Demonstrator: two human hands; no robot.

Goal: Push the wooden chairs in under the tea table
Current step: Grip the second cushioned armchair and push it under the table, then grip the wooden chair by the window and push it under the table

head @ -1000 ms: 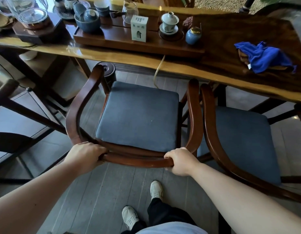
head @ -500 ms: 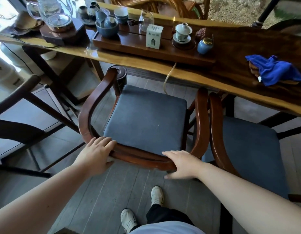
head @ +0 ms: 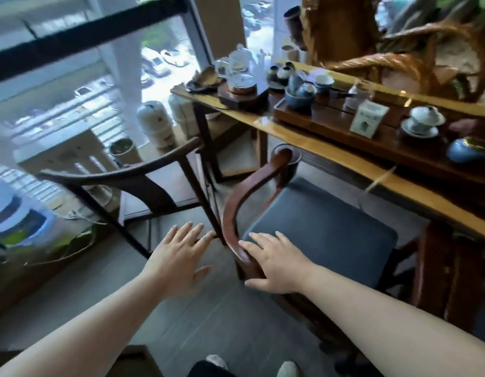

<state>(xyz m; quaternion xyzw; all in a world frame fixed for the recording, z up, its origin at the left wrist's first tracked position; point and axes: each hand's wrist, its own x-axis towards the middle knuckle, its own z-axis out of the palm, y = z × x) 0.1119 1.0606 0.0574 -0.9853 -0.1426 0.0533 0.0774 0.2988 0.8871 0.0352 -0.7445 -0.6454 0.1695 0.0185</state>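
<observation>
A reddish wooden chair [head: 245, 198] with a grey-blue seat cushion [head: 323, 229] stands with its front under the long wooden tea table [head: 298, 137]. My right hand [head: 274, 259] lies flat, fingers spread, on the curved back rail of this chair. My left hand [head: 178, 257] hovers open in the air, left of the rail, holding nothing. Further left a second chair [head: 121, 179] of dark wood stands out from the table's end, its curved back toward me.
On the table sit a tea tray [head: 331, 118] with cups, a glass kettle [head: 240, 69], a white box [head: 368, 122] and a blue jar [head: 466, 151]. White jars [head: 155, 126] stand on the floor by the window. My shoes show at the bottom edge.
Both hands have let go of the red chair's back rail and opened. My view has swung left, bringing the dark chair and the window in. The left hand has moved off the rail.
</observation>
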